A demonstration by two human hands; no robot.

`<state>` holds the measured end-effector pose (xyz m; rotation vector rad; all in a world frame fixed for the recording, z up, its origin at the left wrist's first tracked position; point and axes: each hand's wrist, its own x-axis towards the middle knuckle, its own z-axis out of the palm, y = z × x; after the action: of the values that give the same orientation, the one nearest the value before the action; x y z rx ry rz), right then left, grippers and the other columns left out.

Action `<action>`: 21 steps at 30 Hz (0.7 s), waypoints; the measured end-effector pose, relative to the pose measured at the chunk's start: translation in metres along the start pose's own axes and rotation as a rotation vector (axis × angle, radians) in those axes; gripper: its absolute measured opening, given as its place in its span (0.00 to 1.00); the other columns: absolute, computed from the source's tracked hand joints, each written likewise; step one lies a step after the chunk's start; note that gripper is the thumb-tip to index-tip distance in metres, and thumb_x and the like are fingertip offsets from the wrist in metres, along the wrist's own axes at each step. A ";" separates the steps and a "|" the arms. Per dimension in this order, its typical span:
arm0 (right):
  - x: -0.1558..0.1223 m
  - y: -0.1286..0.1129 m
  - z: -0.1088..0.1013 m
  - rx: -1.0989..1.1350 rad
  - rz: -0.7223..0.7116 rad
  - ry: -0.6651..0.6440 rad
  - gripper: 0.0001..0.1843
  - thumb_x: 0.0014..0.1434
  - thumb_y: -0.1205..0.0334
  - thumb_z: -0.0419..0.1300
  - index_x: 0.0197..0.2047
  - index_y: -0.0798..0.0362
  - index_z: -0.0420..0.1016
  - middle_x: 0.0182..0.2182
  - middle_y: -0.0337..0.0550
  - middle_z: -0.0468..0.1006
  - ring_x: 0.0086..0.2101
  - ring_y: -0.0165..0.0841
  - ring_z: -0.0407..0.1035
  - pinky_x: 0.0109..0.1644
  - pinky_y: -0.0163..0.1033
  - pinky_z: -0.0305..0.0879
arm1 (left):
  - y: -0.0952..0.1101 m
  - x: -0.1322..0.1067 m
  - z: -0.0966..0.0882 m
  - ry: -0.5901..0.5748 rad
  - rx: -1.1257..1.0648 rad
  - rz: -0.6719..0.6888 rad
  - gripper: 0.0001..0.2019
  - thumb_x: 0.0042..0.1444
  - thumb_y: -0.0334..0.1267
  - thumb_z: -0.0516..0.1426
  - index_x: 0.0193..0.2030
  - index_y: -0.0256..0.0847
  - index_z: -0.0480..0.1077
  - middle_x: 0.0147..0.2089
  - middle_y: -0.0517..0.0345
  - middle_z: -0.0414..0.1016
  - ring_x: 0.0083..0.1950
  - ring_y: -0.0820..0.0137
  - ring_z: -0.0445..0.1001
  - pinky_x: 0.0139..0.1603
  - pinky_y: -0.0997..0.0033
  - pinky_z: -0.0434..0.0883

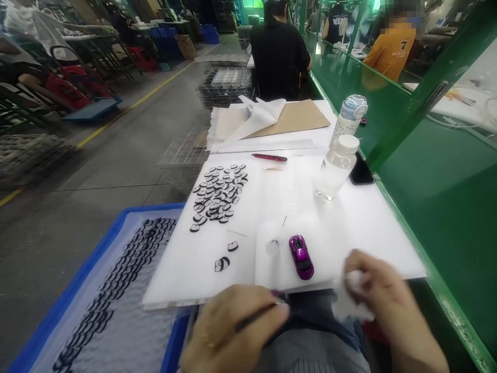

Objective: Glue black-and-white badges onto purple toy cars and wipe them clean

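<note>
The left hand (233, 329) has a small blurred item (278, 297) in its grip; the right hand (376, 282) holds a white wipe (344, 300). A purple toy car (301, 257) lies on the white tabletop (368, 223), right of scattered black-edged pieces (219, 194) and nearer than a clear bottle (336, 170).

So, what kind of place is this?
Likely a factory workshop: small dark-edged parts lie in rows in a blue-rimmed tray, and a person in black is further along the green bench.
</note>
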<state>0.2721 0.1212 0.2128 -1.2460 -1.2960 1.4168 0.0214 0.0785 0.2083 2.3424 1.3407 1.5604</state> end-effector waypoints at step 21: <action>-0.003 -0.001 0.037 0.380 0.182 -0.325 0.18 0.59 0.47 0.67 0.38 0.53 0.70 0.25 0.35 0.68 0.23 0.23 0.60 0.25 0.29 0.55 | 0.015 -0.003 0.049 0.179 -0.857 -0.393 0.10 0.61 0.46 0.63 0.45 0.45 0.78 0.40 0.60 0.81 0.44 0.71 0.79 0.51 0.74 0.77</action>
<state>0.2365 0.1119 0.2138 -0.9191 -1.0660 1.9539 0.0677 0.0877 0.1882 1.3730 0.8133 1.7471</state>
